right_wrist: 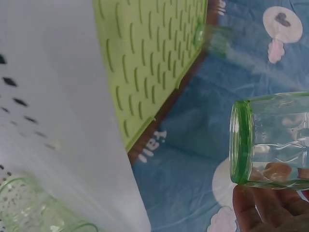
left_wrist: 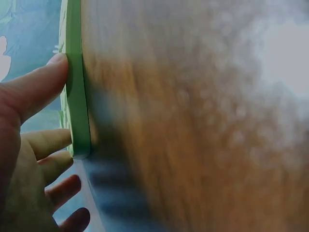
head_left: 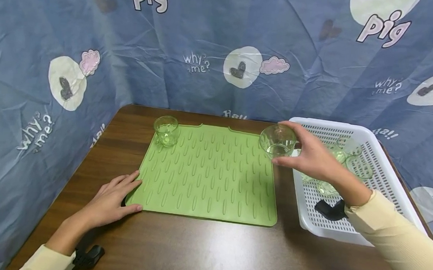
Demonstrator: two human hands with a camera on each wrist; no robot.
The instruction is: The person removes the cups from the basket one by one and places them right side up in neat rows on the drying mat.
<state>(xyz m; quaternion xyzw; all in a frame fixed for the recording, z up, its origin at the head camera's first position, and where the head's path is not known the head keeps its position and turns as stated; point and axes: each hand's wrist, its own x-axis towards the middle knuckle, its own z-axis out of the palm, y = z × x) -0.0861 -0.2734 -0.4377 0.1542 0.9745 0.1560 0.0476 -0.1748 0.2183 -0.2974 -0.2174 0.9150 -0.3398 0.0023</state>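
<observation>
My right hand grips a clear, green-tinted glass between thumb and fingers, over the right back part of a ribbed green drying mat. In the right wrist view the fingers lie along the side of that glass. A second glass stands on the mat's back left corner. My left hand rests at the mat's front left corner with its fingers extended. The left wrist view shows the thumb and some fingers touching the edge of the mat.
On the right stands a white perforated plastic basket with several more glasses inside. Everything is on a dark brown wooden table. A blue printed cloth hangs behind and at the sides.
</observation>
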